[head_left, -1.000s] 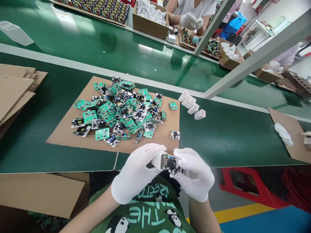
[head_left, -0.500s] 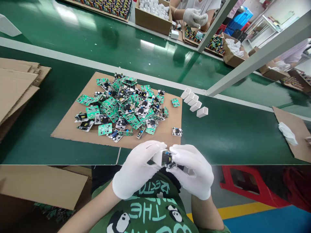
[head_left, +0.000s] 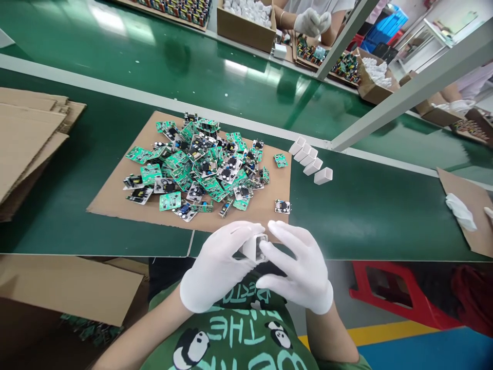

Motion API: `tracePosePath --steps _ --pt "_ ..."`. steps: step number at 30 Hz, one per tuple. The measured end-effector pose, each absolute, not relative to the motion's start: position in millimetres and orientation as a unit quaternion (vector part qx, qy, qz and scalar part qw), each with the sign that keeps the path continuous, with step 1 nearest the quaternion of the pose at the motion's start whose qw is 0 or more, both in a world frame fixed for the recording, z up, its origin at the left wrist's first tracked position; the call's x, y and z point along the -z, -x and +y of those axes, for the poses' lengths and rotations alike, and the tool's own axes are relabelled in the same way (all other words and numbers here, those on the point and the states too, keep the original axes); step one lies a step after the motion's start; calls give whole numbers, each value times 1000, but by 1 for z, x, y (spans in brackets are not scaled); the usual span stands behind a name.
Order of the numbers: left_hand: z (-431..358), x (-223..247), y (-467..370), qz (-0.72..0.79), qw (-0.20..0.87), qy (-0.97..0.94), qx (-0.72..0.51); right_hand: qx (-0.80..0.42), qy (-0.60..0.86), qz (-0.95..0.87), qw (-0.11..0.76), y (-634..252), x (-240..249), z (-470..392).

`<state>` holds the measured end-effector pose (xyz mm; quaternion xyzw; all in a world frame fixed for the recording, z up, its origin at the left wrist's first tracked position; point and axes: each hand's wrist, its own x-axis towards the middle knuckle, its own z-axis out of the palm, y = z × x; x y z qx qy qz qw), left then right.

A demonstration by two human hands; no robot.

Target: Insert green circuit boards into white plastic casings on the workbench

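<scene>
In a white glove, my left hand (head_left: 219, 267) grips a small white plastic housing (head_left: 251, 248) just in front of the table edge. The housing's open end faces right, and little of the circuit board inside it can be made out. My right hand (head_left: 296, 267), also gloved, is spread, with a fingertip at the housing's open end. Beyond my hands, a heap of green circuit boards (head_left: 208, 169) covers much of a cardboard sheet (head_left: 115, 200). One board (head_left: 282, 206) lies component side up near the sheet's right edge, and another board (head_left: 281, 160) lies green side up behind it.
Several white housings (head_left: 322, 176) stand in a row right of the sheet. Flat cardboard (head_left: 26, 133) is stacked at left. A slanting metal post (head_left: 404, 87) rises at right. Across the bench, a co-worker's gloved hands (head_left: 311, 22) are near a box of white parts (head_left: 246, 31).
The circuit board that stuck out of the housing has gone into it. My right hand has let go and its fingers have spread. My left hand still holds the housing.
</scene>
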<state>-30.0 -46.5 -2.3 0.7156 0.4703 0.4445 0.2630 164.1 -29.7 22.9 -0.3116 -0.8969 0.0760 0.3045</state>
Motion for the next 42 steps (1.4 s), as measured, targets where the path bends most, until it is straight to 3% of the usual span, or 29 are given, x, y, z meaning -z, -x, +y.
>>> tracePosePath --steps 7,9,14,20,24,28,42 --pt "-46 -4 27 440 259 -705 -492 -64 310 -901 298 -160 -22 -33" --pt "-46 -5 25 444 257 -697 -501 -102 321 -888 315 -157 -24 -36" --pt "-44 3 22 469 197 -704 -496 -241 427 -743 456 -139 -15 -52" --pt "-41 1 27 448 141 -769 -434 -380 581 -527 490 -120 -9 -56" --pt "-35 -11 30 415 204 -752 -469 -575 476 -413 522 -123 -5 -49" --pt "-30 -17 30 412 243 -736 -479 -686 396 -333 511 -119 4 -48" --pt "-34 -25 31 448 222 -725 -473 -758 400 -218 467 -107 -4 -59"
